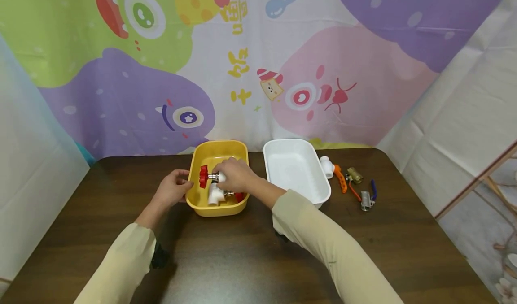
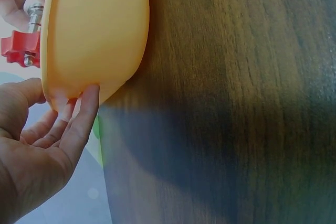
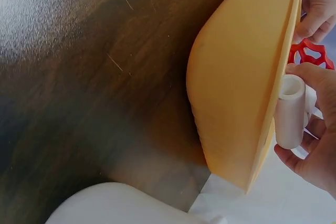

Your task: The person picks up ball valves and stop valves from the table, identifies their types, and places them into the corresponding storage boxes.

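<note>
Here's the broad, wood-grained bench [image 1: 226, 261], and on it the smooth, round-cornered yellow basin [image 1: 220, 211]. The left hand [image 1: 171, 188] pinches its rim, the left wrist view showing fingers against the outer wall. Above the yellow basin, the right hand [image 1: 236, 174] has its fingers gripping a white valve [image 3: 290, 121]; the right wrist view reveals its hollow, round end. Only the head view gives us the second valve [image 1: 215, 194], lying inside. Smallest, a lobed red handwheel [image 1: 203, 177] on the gripped one!

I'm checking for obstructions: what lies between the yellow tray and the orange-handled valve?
The head view shows the white tray between them, and the right forearm beside the yellow tray.
</note>
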`<state>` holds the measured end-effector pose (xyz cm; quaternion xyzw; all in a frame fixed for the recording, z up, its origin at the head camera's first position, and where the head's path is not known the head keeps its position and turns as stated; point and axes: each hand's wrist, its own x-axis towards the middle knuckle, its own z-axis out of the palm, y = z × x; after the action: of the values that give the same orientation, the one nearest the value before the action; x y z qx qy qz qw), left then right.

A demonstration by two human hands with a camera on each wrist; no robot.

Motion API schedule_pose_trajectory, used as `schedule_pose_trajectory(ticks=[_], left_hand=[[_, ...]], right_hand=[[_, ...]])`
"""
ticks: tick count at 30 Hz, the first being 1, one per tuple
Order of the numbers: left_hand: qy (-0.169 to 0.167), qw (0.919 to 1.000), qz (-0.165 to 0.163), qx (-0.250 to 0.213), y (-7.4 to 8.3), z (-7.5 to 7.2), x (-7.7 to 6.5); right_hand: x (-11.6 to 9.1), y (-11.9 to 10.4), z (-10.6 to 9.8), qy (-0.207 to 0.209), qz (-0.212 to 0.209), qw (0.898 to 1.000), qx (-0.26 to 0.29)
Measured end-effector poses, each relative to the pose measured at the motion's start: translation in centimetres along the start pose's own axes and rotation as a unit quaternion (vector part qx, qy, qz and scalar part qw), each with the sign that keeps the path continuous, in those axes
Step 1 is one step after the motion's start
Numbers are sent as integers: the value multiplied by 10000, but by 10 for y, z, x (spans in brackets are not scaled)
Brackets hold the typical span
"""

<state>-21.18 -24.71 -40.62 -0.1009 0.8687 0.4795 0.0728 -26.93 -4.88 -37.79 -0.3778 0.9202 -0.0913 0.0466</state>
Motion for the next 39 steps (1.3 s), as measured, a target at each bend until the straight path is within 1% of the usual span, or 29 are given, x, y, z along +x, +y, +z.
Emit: schedule_pose_trajectory(ticks=[7,11,18,24,31,39], left_hand=[[36,10000,-5,5,-3,0,1],[31,10000,-18,22,-4,0,1],[72,10000,-45,31,-3,1,1],[70,10000,11,31,-4,0,2],[58,10000,-31,9,-3,1,3],[55,10000,17,-16,-3,2,3]], right_hand=[[3,-1,9,36,-108,9998,-161],[3,0,12,20,-83,9998,-171],[4,-1,14,63,-35,10000,-21],[4,0,17,16,-25,10000,-54],[5,2,20,-14,75,9999,-69],[5,3,22,28,133,9999,30]])
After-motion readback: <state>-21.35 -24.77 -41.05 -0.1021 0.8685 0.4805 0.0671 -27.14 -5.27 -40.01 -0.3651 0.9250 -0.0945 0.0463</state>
